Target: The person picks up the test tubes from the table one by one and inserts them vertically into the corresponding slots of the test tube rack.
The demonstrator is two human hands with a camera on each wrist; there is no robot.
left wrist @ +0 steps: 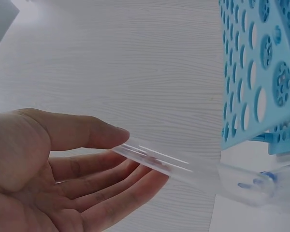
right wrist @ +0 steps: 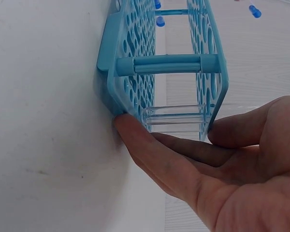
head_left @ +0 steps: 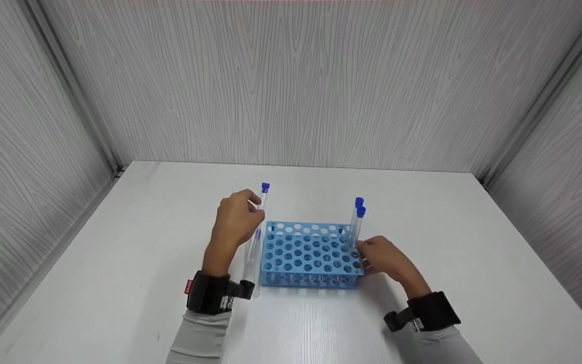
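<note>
My left hand (head_left: 238, 217) pinches a clear test tube (left wrist: 152, 157) with a blue cap (head_left: 265, 186) between thumb and fingers, tilted, just left of the blue test tube rack (head_left: 311, 275). Below it, another blue-capped test tube (head_left: 257, 273) lies on the table along the rack's left side. Two capped test tubes (head_left: 355, 232) stand in holes at the rack's right end. My right hand (head_left: 384, 258) grips that end; in the right wrist view its thumb touches the top plate and a finger reaches the base. Some right fingertips are hidden in the head view.
A white table (head_left: 119, 283) carries the rack near its middle. Grey wood-grain panels (head_left: 291, 86) rise at the back and both sides. Each forearm wears a black wrist strap (head_left: 210, 293) with a small camera.
</note>
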